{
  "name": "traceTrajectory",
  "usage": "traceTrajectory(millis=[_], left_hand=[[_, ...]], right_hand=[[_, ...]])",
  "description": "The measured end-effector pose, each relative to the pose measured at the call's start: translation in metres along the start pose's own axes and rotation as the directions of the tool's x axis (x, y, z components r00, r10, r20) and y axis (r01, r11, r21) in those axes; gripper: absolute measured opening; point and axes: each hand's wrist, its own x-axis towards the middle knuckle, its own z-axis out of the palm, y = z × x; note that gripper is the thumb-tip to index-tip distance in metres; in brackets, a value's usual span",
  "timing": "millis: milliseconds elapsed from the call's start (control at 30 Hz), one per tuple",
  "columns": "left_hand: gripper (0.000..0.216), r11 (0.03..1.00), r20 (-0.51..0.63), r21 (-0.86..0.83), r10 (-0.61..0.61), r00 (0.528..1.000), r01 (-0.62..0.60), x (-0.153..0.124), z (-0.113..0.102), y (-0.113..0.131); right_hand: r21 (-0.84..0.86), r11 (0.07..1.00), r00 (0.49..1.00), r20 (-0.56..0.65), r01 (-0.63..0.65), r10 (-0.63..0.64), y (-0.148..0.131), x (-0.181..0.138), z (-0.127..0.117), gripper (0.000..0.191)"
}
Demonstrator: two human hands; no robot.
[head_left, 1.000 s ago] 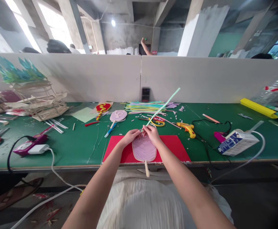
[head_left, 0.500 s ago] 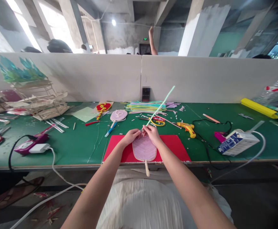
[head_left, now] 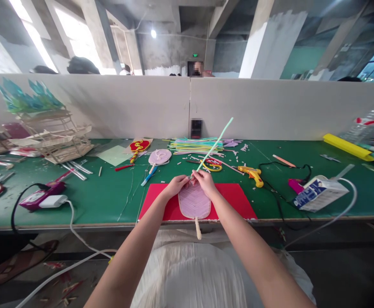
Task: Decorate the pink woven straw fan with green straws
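My left hand (head_left: 178,185) and my right hand (head_left: 204,180) meet at the far edge of a pale purple fan (head_left: 194,202), which has a cream rim and a cream handle (head_left: 198,229). A long mint-green pipe cleaner (head_left: 215,143) slants up and to the right from between my fingers. The right thumb and fingers pinch it near its lower end. Closed fingers of the left hand touch that same end, though the fingertips are partly hidden. Beneath the fan lies a red board (head_left: 233,201), and the handle sticks out past the table's front edge.
Bundled pipe cleaners (head_left: 193,145) lie behind my hands, by yellow-handled scissors (head_left: 214,167). A yellow glue gun (head_left: 252,174) and a carton (head_left: 320,192) are right. Left are a purple power strip (head_left: 42,194), a round purple piece (head_left: 160,156) and a stick model (head_left: 50,137). A partition (head_left: 126,107) stands behind.
My hands and the pipe cleaner hold nearly the same place, the stem's tip slightly lower. Beyond the partition, a raised arm has come down. The whole view has shifted a little.
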Motion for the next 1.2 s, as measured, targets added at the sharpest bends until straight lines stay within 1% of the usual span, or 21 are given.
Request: traceTrajectory(millis=[267,567,800,1200], left_hand=[[0.041,0.998,-0.015,0.067,0.003,1.0,-0.002,-0.0016,-0.0002,0.0017],[0.039,0.998,0.001,0.069,0.0,1.0,0.0,0.0,-0.0007,-0.0037],[0.036,0.996,0.0,0.089,0.008,1.0,-0.008,-0.0012,-0.001,-0.0033],[0.04,0.995,-0.004,0.099,0.006,1.0,-0.006,-0.0016,-0.0004,-0.0005]], right_hand=[[-0.031,1.0,1.0,-0.001,-0.004,0.004,0.0016,0.001,-0.0008,0.039],[-0.02,1.0,1.0,0.01,0.003,-0.003,0.0028,0.0016,-0.0007,0.038],[-0.034,0.999,1.0,0.009,0.001,0.0,0.0043,0.0013,-0.0011,0.039],[-0.034,0.999,1.0,0.004,-0.016,0.017,0.0014,0.0011,-0.0008,0.037]])
